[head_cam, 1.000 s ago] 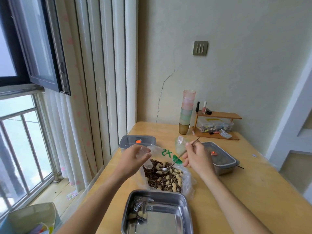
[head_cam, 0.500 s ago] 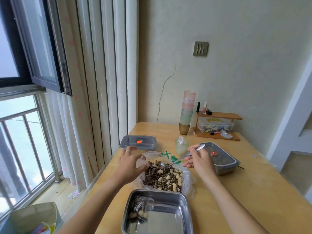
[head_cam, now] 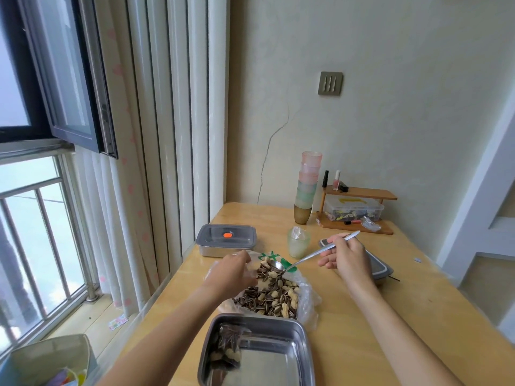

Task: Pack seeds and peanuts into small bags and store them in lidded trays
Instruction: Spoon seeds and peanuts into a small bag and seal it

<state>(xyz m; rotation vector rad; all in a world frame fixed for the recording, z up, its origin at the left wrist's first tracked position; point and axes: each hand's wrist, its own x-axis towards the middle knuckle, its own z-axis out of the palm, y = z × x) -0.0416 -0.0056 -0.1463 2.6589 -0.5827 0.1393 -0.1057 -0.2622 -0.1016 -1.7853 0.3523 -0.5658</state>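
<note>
Right grip: the right grip (head_cam: 347, 256) is closed round the handle of the spoon (head_cam: 315, 253), pinched between thumb and fingers. The bowl lies on the far edge of the mix.
Left grip: the left grip (head_cam: 232, 271) hangs over the left rim of the big bag (head_cam: 273, 296) with its fingers curled down out of sight. Whether they pinch any plastic cannot be told.
Task's things: the big bag of seeds and peanuts lies open mid-tabletop (head_cam: 390, 316), just beyond the open tray (head_cam: 303, 338). One filled small bag (head_cam: 227, 346) lies in the tray's left side. One lidded tray (head_cam: 226, 239) stands far left, and another (head_cam: 380, 268) is on the right, behind the right grip.
Cup: a green cup (head_cam: 298, 245) with clear plastic in it stands just beyond the big bag.
Step in hand: probably scooping a spoonful.
Doing it well: push the bowl under the pile, draw it toward the near side, then lift it level and low. Hold the big bag's rim down so the plastic does not slide.
Risk: peanuts may roll off a shallow bowl, so transfer over the big bag.
</note>
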